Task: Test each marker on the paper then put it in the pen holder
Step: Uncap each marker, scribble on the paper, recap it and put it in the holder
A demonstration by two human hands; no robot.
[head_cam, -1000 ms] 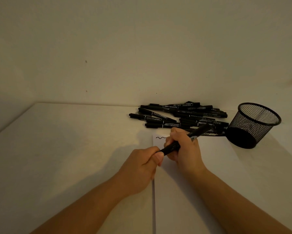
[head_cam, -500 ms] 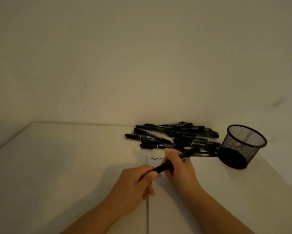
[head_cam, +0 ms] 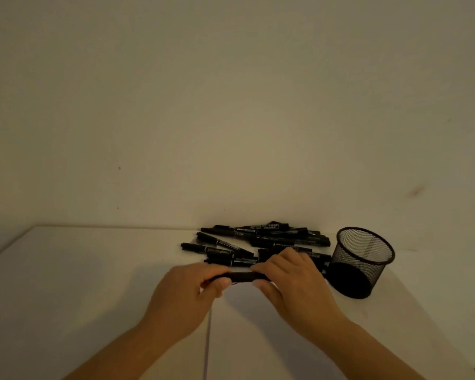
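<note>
Above the paper [head_cam: 258, 338], left hand [head_cam: 188, 290] and right hand [head_cam: 294, 283] pinch a level marker [head_cam: 243, 276].

You are sitting at a plain desk [head_cam: 66, 270] against a bare wall [head_cam: 230, 105], likely a home or office: a mesh pen holder [head_cam: 362, 259] and markers [head_cam: 258, 239] are lying there.

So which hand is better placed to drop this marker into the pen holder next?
Probably the right hand: it grips the marker at the end nearer the pen holder, which stands on its side. The left hand would have to cross over.
</note>
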